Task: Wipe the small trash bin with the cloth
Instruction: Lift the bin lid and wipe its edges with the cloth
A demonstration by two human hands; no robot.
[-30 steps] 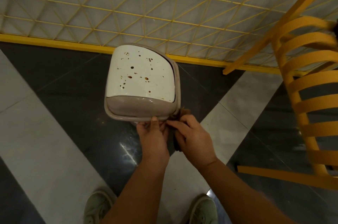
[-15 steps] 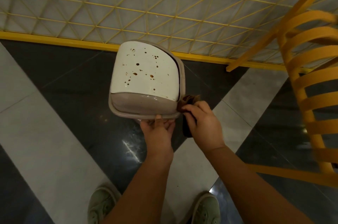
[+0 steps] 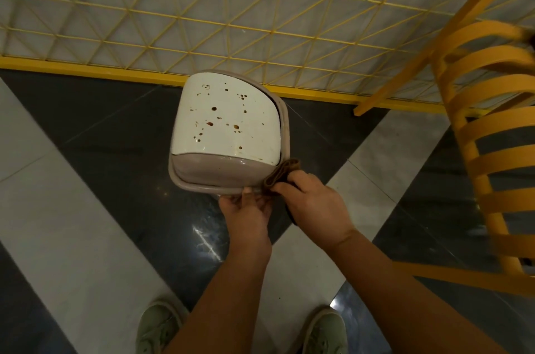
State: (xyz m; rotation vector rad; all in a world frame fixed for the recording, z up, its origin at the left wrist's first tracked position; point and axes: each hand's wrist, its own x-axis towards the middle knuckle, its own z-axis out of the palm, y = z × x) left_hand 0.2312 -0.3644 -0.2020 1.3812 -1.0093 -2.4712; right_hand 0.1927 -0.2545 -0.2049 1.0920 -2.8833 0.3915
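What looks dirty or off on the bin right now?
The trash bin's white lid is spattered with brown spots, mostly across its middle, and looks unwiped. The right hand presses the brown cloth at the bin's near right corner, while the left hand grips the near rim. No cracks or spills show.

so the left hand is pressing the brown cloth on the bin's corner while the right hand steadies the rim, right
Not quite: the hands are swapped. In the head view the right hand presses the brown cloth on the bin corner, while the left hand steadies the rim.
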